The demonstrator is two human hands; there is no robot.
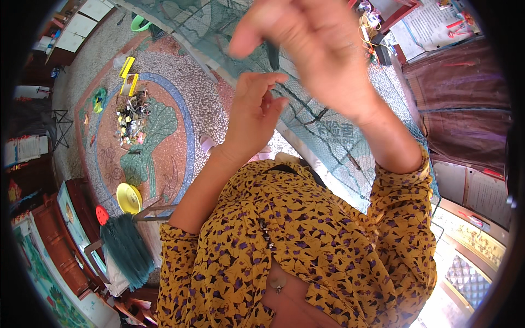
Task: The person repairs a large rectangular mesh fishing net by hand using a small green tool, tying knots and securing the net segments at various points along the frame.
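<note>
In front of my chest my left hand (252, 115) is raised with bent fingers; a gap shows between thumb and forefinger, and I see nothing held there. Higher up and nearer the camera is my right hand (322, 54), smeared by motion and partly cut off by the upper edge. Whether it holds anything cannot be made out. Beneath and beyond both hands a green mesh net (333, 150) with dark cords stretches across the view from the top to my right side. Contact between either hand and the net cannot be made out.
On the patterned floor to the left lies a pile of small mixed items (131, 123), with a yellow box (129, 85) beside it. Nearer stand a yellow basin (129, 198) and a bundle of dark green strands (127, 249) with a red top. Brown cloth (459, 104) hangs at the right.
</note>
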